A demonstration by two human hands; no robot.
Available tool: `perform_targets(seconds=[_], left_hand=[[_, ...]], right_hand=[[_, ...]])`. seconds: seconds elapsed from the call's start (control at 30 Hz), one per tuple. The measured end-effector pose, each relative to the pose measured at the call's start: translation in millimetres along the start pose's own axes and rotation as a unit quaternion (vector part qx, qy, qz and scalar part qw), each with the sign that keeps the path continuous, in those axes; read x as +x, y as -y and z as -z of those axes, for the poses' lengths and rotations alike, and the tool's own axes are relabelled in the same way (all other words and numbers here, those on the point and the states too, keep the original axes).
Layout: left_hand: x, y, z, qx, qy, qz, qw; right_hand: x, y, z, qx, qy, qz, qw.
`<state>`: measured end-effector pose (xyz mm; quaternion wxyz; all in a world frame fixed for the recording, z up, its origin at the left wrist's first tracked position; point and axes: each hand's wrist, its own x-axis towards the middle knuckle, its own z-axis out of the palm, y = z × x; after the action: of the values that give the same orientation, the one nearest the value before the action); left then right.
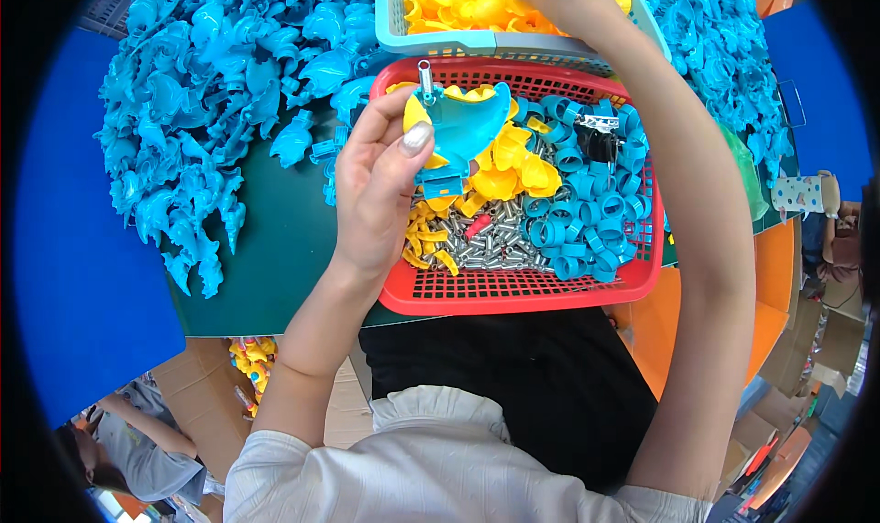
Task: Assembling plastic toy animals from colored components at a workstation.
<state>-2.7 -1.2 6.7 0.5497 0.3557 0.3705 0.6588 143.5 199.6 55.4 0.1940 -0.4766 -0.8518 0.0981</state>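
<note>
My left hand [380, 170] is closed on a curved blue plastic shell [463, 131], its thumb pressed against the near side. Yellow plastic pieces [415, 120] line the shell's edge, and a small metal cylinder [425, 76] stands upright at its top. My left hand holds this part above the left side of a red basket [522, 300]. Farther off, my right hand [570, 2] reaches into a light blue basket [440, 43] among yellow curved pieces [458, 0]. Its fingers are partly cut off by the upper edge of the view, so their grip cannot be made out.
The red basket holds blue rings [587, 216], metal cylinders [500, 246], yellow pieces and a black-and-silver item [600, 143]. Piles of blue shells [197, 92] lie left and right on the dark green table [275, 239]. Another person [151, 450] is at the lower left.
</note>
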Motion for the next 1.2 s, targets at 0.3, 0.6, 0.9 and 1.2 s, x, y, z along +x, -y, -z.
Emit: perform_targets(seconds=[0.3,0.6,0.9,1.2], left_hand=[[1.6,1.8,1.3,0.080,0.002,-0.011,0.997],[0.5,1.1,0.4,0.076,-0.002,-0.010,0.997],[-0.4,-2.3,-1.4,0.018,0.014,0.017,1.000],[-1.0,-2.1,-3.9,0.032,0.005,0.034,0.999]], right_hand=[[-38.3,-5.7,25.6,0.157,-0.113,-0.034,0.981],[-50.7,-125.9,62.8,-0.017,-0.185,0.014,0.982],[-85.6,-227.0,20.0,-0.176,-0.148,-0.234,0.945],[-42.9,-217.3,-8.9,-0.230,-0.189,-0.172,0.939]])
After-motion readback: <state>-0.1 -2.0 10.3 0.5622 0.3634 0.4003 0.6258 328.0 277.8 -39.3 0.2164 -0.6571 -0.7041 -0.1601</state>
